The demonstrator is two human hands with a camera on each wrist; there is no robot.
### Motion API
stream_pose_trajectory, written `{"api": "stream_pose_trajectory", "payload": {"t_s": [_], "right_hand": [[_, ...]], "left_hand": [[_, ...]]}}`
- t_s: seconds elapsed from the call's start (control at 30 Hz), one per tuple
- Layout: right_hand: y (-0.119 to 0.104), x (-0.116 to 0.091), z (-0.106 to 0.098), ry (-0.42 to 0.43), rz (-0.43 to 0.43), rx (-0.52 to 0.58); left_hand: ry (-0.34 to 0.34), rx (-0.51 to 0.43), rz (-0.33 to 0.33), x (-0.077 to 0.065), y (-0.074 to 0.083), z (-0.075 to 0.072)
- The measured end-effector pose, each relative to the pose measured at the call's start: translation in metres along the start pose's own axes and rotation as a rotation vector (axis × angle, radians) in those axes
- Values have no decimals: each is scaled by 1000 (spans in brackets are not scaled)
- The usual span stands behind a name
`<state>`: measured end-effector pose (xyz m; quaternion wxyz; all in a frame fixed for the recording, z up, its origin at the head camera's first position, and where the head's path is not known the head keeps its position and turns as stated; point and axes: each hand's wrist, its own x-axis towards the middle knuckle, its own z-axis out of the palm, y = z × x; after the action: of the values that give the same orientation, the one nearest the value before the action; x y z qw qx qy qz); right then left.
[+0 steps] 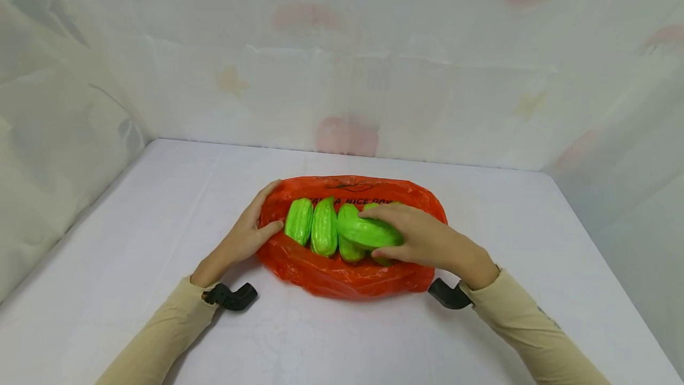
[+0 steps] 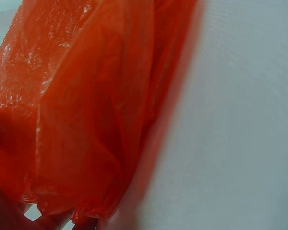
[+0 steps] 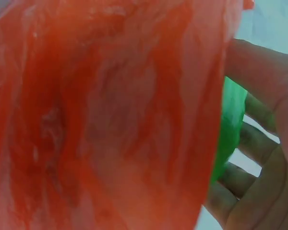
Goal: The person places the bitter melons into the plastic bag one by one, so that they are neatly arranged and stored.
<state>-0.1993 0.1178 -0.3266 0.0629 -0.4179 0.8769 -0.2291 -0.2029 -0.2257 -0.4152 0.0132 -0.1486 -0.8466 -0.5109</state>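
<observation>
A red plastic bag (image 1: 352,284) lies with its mouth spread, black lettering showing on its inside back wall. Several bright green, ridged bitter melons sit side by side in it, the leftmost bitter melon (image 1: 298,221) near my left thumb. My left hand (image 1: 247,233) holds the bag's left rim, thumb over the front edge and fingers toward the back. Over the right half of the bag, my right hand (image 1: 422,233) grips one bitter melon (image 1: 369,232) between thumb and fingers. That melon lies crosswise above the others and partly hides them. In the right wrist view, the bag (image 3: 110,120) covers much of it.
A white cloth covers the table (image 1: 342,343) under the bag. Behind it hangs a pale patterned curtain (image 1: 427,100), with more cloth along both sides. Black curved wrist mounts (image 1: 235,297) stick out from both forearms near the bag's front corners.
</observation>
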Motion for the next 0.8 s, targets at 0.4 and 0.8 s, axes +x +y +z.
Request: {"api": "stream_pose_trajectory", "payload": {"t_s": [0.4, 0.8], "right_hand": [[-2, -2, 6, -64, 7, -31], [-2, -5, 6, -147, 3, 35]], "left_hand": [[7, 15, 10, 0, -2, 0], [1, 10, 5, 1, -3, 0]]}}
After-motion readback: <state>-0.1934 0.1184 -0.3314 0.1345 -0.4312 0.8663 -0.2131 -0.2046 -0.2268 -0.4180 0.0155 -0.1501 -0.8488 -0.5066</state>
